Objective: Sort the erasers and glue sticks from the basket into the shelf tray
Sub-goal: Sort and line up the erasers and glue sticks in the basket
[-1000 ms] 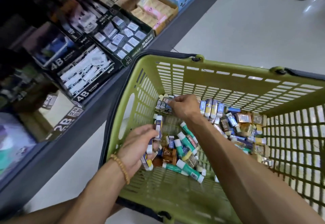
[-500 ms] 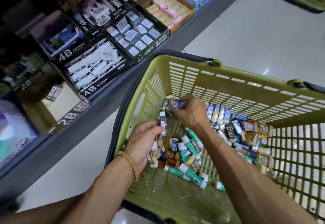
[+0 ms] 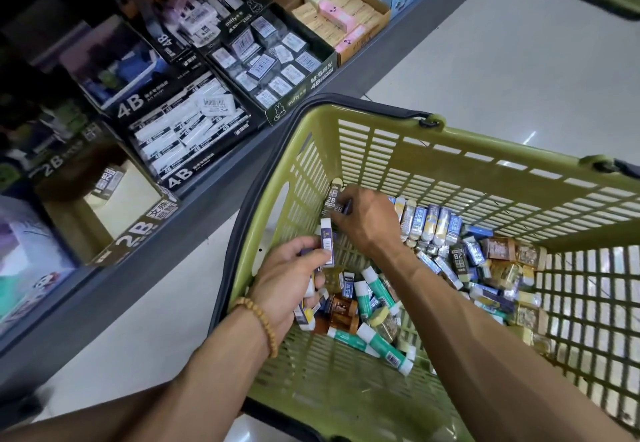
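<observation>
Left hand (image 3: pixel 287 278) raised, eraser (image 3: pixel 327 242) upright, long axis vertical

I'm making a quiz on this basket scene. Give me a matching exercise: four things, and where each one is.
Things:
1. left hand
2. right hand
3. glue sticks
4. 2B box

Places:
A. on the shelf, nearly empty
B. at the basket's far left corner, on 2B erasers
C. lying on the basket floor, near side
D. gripping a bunch of erasers

Pairs: 1-D, 2-B, 3-C, 4-A

A stationery shop: shelf display boxes (image 3: pixel 194 136) of erasers beside a green shopping basket (image 3: pixel 450 164).
</observation>
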Motion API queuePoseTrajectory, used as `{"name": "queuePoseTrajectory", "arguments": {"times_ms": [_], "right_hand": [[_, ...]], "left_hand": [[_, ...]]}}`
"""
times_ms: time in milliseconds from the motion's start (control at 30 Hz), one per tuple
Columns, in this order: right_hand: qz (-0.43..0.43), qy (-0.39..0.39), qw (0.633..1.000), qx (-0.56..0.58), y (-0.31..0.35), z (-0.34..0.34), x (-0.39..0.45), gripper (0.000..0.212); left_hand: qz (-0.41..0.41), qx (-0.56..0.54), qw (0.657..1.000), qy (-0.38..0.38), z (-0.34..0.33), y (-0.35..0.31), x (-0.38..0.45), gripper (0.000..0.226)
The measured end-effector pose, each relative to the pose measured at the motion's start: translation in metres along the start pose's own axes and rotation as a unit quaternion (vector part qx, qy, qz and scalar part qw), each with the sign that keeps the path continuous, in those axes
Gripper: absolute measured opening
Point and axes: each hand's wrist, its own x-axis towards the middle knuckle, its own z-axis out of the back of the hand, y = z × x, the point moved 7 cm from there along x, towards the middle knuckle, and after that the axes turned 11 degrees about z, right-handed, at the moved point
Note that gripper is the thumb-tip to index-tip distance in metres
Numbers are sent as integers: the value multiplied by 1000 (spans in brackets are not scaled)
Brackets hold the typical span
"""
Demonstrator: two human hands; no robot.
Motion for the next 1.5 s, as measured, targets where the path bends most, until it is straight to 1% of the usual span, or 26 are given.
{"name": "queuePoseTrajectory", "arguments": {"times_ms": [67, 133, 200, 233, 267, 300, 367, 433, 467, 533, 600, 667, 733, 767, 800, 867, 967, 1033, 1100, 1167, 1200, 1267, 1367, 1433, 1500], "right_hand": [[-15, 0, 1000, 6, -3, -2, 3, 24], [-20, 0, 999, 50, -7, 0, 4, 20], [-21, -34, 989, 142, -13, 11, -2, 12], [-33, -50, 977, 204, -16, 18, -9, 14], [-48, -49, 961, 268, -17, 22, -17, 20], [-62, -30, 943, 325, -15, 23, -26, 28], [-88, 42, 909, 404, -6, 18, -41, 37], [-88, 103, 887, 442, 2, 10, -50, 32], [-82, 118, 882, 448, 4, 8, -52, 29], [-81, 119, 884, 446, 2, 7, -51, 24], [-102, 80, 886, 444, -5, 10, -45, 25], [-134, 19, 896, 424, -12, 17, -36, 24], [-150, -25, 915, 374, -20, 17, -22, 21], [-154, -39, 923, 350, -24, 15, -15, 22], [-159, -51, 928, 333, -28, 11, -8, 23], [-171, -76, 933, 308, -35, 3, 1, 26], [-153, -111, 951, 243, -36, 4, 6, 25], [-133, -121, 965, 192, -31, 10, 5, 29], [-114, -120, 972, 169, -27, 14, 1, 30], [-89, -106, 974, 181, -26, 20, -9, 28], [-79, -86, 972, 204, -26, 23, -18, 28], [-76, -10, 963, 258, -26, 25, -41, 29], [-119, 87, 923, 354, -27, 28, -79, 30], [-150, 120, 889, 414, -28, 32, -98, 23], [-150, 137, 869, 450, -28, 36, -109, 15]], "left_hand": [[-4, 9, 1000, -3, 0, 0, 2, 17], [-5, 17, 1000, -2, 0, 0, 2, 17], [-12, 21, 1000, 2, -1, -1, 1, 19], [-16, 22, 1000, 5, -2, -2, 1, 20], [-19, 23, 1000, 5, -2, -2, 1, 22], [-23, 29, 999, 3, -3, -3, 2, 23], [-34, 69, 997, -11, -5, -6, 5, 25], [-45, 132, 990, -24, -8, -9, 6, 25], [-51, 159, 986, -28, -9, -12, 7, 23], [-61, 189, 979, -39, -11, -14, 9, 21], [-56, 185, 980, -45, -10, -14, 13, 16], [-23, 114, 993, -38, -7, -9, 16, 14], [22, 6, 1000, -7, -8, -3, 17, 25], [34, -28, 999, 8, -9, -1, 17, 29], [38, -44, 998, 18, -10, -1, 17, 31], [33, -43, 998, 27, -11, -2, 18, 29], [25, -35, 998, 36, -13, -3, 17, 26], [21, -51, 998, 42, -13, -4, 17, 26], [15, -72, 996, 46, -15, -6, 17, 27], [9, -93, 995, 46, -17, -9, 17, 26], [6, -104, 994, 40, -18, -10, 17, 26], [0, -129, 991, 27, -21, -11, 16, 26], [-15, -197, 980, 23, -33, -14, 17, 25], [-21, -235, 972, 22, -44, -15, 17, 24], [-23, -262, 964, 28, -58, -17, 15, 23]]}}
